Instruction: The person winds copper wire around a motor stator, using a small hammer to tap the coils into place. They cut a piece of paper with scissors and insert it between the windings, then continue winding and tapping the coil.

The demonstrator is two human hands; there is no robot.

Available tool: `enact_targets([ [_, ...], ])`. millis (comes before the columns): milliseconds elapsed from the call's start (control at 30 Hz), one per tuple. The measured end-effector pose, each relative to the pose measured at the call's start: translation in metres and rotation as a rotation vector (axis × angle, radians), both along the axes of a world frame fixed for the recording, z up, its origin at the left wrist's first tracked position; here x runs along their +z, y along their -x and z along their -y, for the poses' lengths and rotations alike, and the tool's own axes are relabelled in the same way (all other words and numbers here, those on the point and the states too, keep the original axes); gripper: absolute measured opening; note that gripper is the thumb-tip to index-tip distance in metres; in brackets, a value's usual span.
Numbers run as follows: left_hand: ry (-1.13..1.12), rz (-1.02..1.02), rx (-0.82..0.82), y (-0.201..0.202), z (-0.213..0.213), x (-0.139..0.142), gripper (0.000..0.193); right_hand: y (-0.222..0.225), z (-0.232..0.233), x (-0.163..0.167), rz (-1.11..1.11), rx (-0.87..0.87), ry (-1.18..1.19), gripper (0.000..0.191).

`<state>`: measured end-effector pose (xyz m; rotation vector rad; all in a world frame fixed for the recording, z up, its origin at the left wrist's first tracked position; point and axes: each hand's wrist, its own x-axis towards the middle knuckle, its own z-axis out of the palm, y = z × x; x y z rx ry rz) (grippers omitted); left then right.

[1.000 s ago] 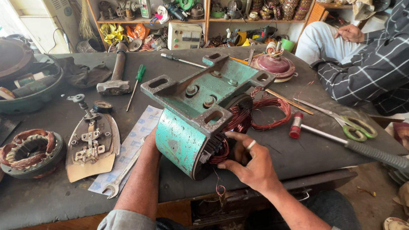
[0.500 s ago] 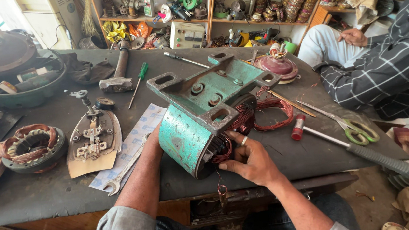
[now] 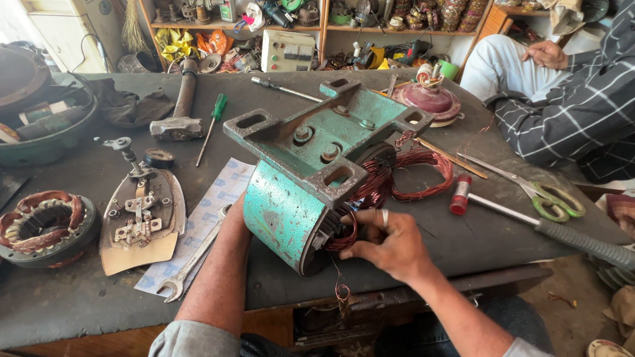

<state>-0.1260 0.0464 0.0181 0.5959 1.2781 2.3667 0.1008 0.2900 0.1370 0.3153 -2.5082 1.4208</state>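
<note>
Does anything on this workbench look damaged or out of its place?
Yes. The green motor housing lies tipped on its side, and loose copper wire spills from its open end onto the bench. The right hand is at that wire; the left hand steadies the housing.

Spanner [image 3: 191,260] on paper sheet [image 3: 203,223], at 7 o'clock on bench. Iron soleplate [image 3: 141,217] at 9 o'clock, stator winding [image 3: 44,225] beside it. Green screwdriver [image 3: 211,117], hammer [image 3: 183,110] at 11 o'clock. Scissors [image 3: 540,189], mallet [image 3: 536,222] at 3 o'clock.
</note>
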Motion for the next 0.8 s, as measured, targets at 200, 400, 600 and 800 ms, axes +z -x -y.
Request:
enact_targets([
  [200,0.257,-0.149,0.093,-0.011,0.007,0.014,0.053,-0.016,0.014,0.01,-0.389,-0.077,-0.153,0.038],
  [400,0.236,-0.138,0.108,-0.004,0.007,0.004,0.051,-0.018,0.017,0.017,-0.4,-0.094,-0.211,0.036],
  [600,0.189,-0.118,0.113,-0.002,0.008,-0.001,0.049,-0.023,0.02,0.019,-0.556,-0.144,-0.342,0.037],
  [800,0.191,-0.115,0.104,-0.005,0.009,0.004,0.046,-0.022,0.022,0.024,-0.513,-0.12,-0.321,0.033],
])
